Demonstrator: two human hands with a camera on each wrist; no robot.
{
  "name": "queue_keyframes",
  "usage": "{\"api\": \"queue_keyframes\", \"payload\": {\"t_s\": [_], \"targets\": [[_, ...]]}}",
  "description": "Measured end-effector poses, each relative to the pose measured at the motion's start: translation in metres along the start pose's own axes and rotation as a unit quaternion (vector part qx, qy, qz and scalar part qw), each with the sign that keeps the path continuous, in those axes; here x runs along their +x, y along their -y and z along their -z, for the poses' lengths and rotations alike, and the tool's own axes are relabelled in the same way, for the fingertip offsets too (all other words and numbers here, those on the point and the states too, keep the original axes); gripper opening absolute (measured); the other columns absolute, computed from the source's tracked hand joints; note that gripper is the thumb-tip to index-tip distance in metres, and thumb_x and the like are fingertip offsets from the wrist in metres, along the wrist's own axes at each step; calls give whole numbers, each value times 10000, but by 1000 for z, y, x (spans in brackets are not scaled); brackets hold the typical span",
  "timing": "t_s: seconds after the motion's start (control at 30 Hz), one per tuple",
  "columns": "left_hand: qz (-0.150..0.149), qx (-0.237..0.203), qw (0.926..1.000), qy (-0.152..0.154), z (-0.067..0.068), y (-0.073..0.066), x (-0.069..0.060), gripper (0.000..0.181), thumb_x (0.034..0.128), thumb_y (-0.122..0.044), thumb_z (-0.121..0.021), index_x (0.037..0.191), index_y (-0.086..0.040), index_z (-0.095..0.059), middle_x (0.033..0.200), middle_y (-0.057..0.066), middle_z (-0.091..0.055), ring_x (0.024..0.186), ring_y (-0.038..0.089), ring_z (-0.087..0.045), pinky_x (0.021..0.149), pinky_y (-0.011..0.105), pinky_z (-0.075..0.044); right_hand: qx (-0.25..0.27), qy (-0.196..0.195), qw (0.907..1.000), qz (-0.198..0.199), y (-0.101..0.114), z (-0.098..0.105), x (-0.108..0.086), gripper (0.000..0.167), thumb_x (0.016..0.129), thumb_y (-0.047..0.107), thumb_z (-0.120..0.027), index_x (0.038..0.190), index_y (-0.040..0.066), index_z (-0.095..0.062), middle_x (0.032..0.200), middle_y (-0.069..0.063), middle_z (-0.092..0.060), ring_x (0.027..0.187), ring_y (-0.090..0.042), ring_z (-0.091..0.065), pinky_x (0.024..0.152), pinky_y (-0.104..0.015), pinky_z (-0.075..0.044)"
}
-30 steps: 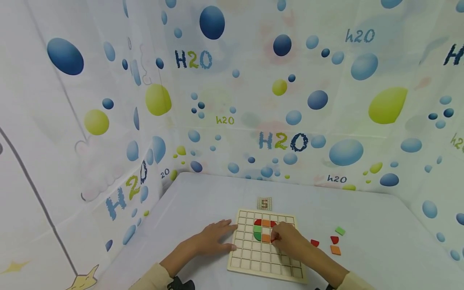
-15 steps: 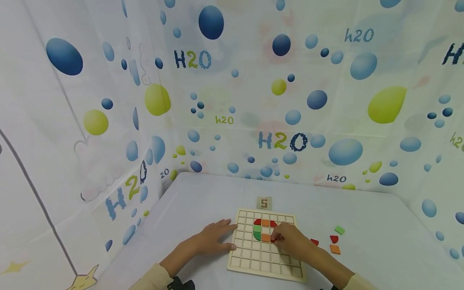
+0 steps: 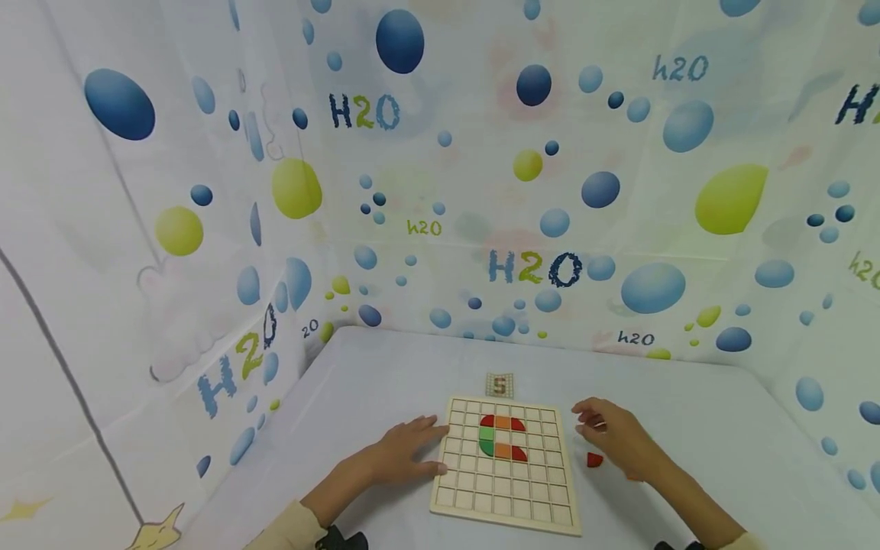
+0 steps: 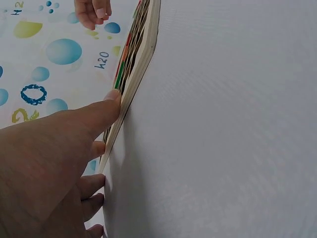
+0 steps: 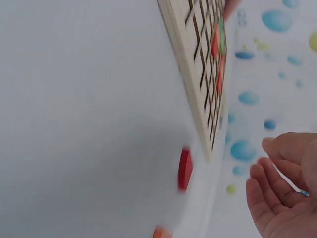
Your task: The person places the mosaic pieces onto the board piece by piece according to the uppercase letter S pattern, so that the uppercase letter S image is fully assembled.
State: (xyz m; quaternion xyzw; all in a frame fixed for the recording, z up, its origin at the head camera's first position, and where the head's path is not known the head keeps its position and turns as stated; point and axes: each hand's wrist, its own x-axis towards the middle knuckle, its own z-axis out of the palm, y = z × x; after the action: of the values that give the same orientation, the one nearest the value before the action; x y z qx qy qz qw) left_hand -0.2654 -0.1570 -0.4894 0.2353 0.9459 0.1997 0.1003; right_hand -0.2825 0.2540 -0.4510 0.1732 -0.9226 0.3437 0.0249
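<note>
Bubble-printed sheeting [image 3: 467, 179] stands behind a white worktop [image 3: 392, 374]. Right hand [image 3: 615, 437]: fingers loosely bent, visibly empty; loose red tile [image 3: 594, 460], nearer this hand, lies below them, toward the person. Left hand [image 3: 404, 451]: fingers extended, touching wooden grid board [image 3: 474, 500].

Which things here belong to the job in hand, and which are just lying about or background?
Likely the job:
- grid board
- coloured pieces on it
- loose red piece
- loose orange piece
- small patterned card

Probably background:
- printed backdrop
- white table

Nothing looks clearly stray.
</note>
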Motion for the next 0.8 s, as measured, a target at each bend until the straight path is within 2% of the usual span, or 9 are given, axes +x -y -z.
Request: {"api": "queue_keyframes", "payload": {"t_s": [0.13,0.3,0.37,0.5,0.6,0.67,0.8], "targets": [[-30,-16,10000,-9,1,-1,-1,770,989,-620,-644,1608,-201,-460,1688,146,-379,1577,357,-326,1249,649,-278,-33,-245,9984,-516,-34,25,-4,382,1008,161,-725,1334,-13,-630,1157,-125,-715,1104,-327,-700,926,-437,-626],[-42,41,10000,-40,1,-2,-2,772,984,-619,-652,1605,-201,-464,1684,150,-385,1571,361,-337,1245,652,-286,163,-150,9913,-1294,-70,49,-13,541,1057,265,-660,1448,-76,-507,1337,-308,-618,1228,-464,-612,990,-541,-589],[-55,59,10000,-49,1,-2,-2,770,984,-616,-654,1604,-199,-465,1681,154,-388,1568,364,-341,1243,652,-290,322,-67,9866,-1599,-80,54,-15,605,1062,302,-645,1475,-99,-459,1380,-353,-564,1241,-483,-575,1000,-566,-572],[-32,42,10000,-32,1,-2,-2,769,984,-610,-658,1604,-199,-464,1682,155,-387,1568,367,-340,1243,654,-287,552,119,9779,-2012,-93,54,-16,697,1032,333,-685,1484,-124,-418,1392,-384,-511,1236,-486,-537,982,-529,-571],[15,14,10000,3,0,0,-2,774,984,-625,-646,1610,-212,-457,1690,142,-377,1576,356,-328,1251,646,-276,573,276,9749,-2133,-100,50,-15,743,995,331,-743,1472,-139,-420,1388,-387,-511,1250,-497,-525,1017,-549,-554],[21,17,10000,6,-1,1,-1,777,985,-635,-637,1614,-218,-452,1694,138,-372,1580,350,-321,1256,642,-269,496,374,9747,-2148,-103,48,-14,749,980,325,-765,1461,-142,-432,1391,-386,-516,1262,-505,-519,1056,-603,-519],[26,44,10000,-7,-2,2,1,781,987,-647,-623,1617,-221,-447,1696,135,-369,1582,345,-318,1259,642,-263,180,349,9809,-1906,-105,44,-12,606,992,266,-740,1390,-135,-521,1335,-349,-581,1205,-464,-566,1022,-590,-534]]}}
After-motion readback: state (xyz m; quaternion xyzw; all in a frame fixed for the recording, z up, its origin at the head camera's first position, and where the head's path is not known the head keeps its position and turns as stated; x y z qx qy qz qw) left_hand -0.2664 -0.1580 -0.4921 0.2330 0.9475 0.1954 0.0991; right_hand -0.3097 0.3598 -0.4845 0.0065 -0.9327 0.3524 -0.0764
